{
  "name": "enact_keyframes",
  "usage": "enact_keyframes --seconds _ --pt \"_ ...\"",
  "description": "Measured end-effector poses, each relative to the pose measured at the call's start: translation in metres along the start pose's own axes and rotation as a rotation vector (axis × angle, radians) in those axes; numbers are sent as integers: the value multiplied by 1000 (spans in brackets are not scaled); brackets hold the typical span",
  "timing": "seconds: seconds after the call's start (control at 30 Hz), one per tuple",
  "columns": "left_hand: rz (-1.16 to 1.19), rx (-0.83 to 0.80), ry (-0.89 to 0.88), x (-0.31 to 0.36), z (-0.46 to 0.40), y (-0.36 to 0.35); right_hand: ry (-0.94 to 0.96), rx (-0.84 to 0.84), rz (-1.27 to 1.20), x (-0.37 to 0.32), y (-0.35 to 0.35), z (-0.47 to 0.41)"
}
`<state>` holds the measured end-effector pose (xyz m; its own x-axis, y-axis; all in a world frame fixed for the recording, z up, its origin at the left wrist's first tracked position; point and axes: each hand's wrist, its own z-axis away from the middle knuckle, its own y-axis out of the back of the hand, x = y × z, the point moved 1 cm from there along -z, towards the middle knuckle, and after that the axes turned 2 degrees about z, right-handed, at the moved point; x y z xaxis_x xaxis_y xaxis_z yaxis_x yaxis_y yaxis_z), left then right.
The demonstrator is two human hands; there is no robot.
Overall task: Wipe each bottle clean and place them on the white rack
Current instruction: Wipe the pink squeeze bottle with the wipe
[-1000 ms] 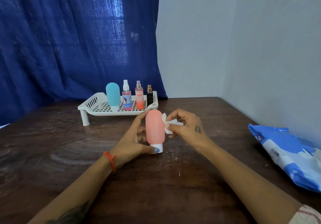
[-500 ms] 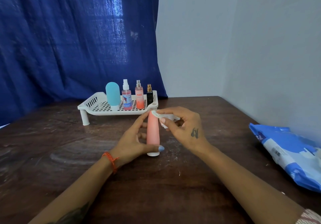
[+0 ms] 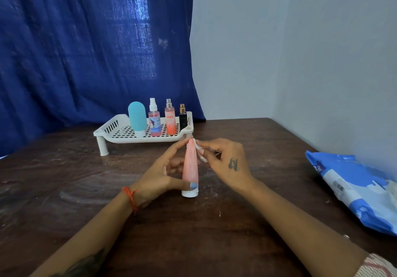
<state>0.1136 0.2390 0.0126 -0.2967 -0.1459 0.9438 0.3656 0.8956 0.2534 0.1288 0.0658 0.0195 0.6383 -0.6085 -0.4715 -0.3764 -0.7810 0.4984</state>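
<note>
A pink squeeze bottle (image 3: 190, 167) stands cap-down on the dark wooden table (image 3: 214, 233), seen edge-on. My left hand (image 3: 163, 173) holds it, thumb near its white cap and forefinger at its top. My right hand (image 3: 225, 160) pinches a small white wipe (image 3: 200, 155) against the bottle's upper right side. Behind them stands the white rack (image 3: 107, 129), carrying a teal squeeze bottle (image 3: 137, 117), a pink spray bottle (image 3: 154, 122), an orange spray bottle (image 3: 170, 120) and a small dark bottle (image 3: 182, 117).
A blue and white wipes pack (image 3: 352, 188) lies at the table's right edge, near the grey wall. A blue curtain (image 3: 86, 51) hangs behind the rack. The left half of the rack holds no bottles.
The pink bottle has been turned from its broad face to edge-on. My right hand has moved the wipe from the bottle's right side up to its top.
</note>
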Motion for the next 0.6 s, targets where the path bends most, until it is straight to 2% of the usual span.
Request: enact_keyframes --seconds 0.27,0.43,0.6 --pt "30 -7 31 -2 -2 3 182 117 -64 -8 0 0" --pt "34 -8 49 -4 -2 4 348 111 54 -9 1 2" --pt "20 -32 38 -2 -1 2 242 135 73 -10 -1 1"
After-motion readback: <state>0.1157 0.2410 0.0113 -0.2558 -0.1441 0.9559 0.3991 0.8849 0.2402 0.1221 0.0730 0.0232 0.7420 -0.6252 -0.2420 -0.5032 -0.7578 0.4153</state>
